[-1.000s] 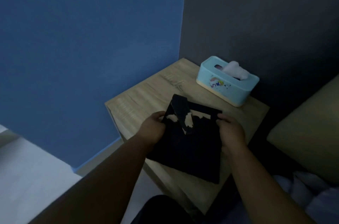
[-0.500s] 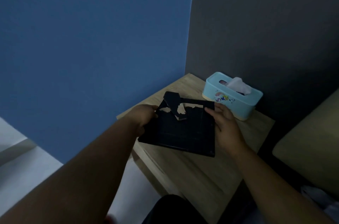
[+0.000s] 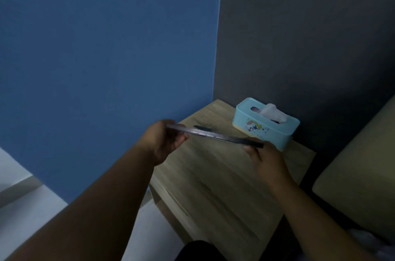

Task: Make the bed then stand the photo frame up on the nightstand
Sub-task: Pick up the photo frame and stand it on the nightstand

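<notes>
Pinching the thin dark photo frame (image 3: 215, 135) edge-on, left hand (image 3: 163, 140) and right hand (image 3: 264, 157) should tip it upright above the wooden worktop (image 3: 213, 175), swinging the stand out behind.

I see a blue wall (image 3: 106, 57) next to a dark grey wall (image 3: 299, 36). The nightstand (image 3: 213, 175) is light brown with wood lines. The tissue box (image 3: 267, 128) is light blue with small colourful pictures, and its tissue (image 3: 272, 112) is white. The frame (image 3: 213, 134) looks dark grey-black. The headboard (image 3: 363, 164) is beige.
</notes>
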